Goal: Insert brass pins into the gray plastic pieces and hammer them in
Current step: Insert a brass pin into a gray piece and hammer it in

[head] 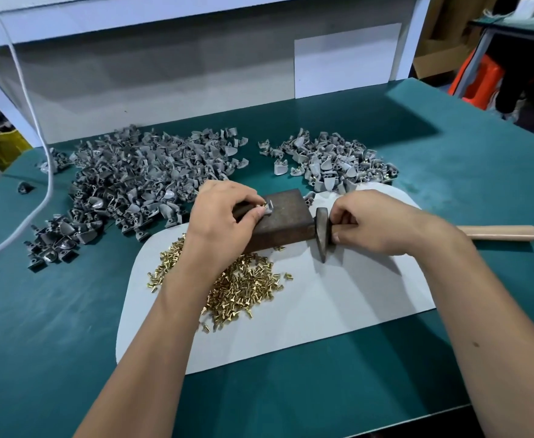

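The left hand [224, 213] pinches a gray piece [268, 207] with a brass pin on top of the dark block [283, 216]. The right hand [376, 222] has its grip closed around the hammer [322, 232] just behind the head, which rests beside the block. Loose pins [243, 286] lie on the white mat [338, 305], and gray pieces [139, 181] are heaped on the green surface [54, 327].

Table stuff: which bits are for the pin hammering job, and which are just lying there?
For the job: gray pieces, brass pins, hammer, wooden block, both hands.

Lying about: white cable, orange stool, cardboard box.
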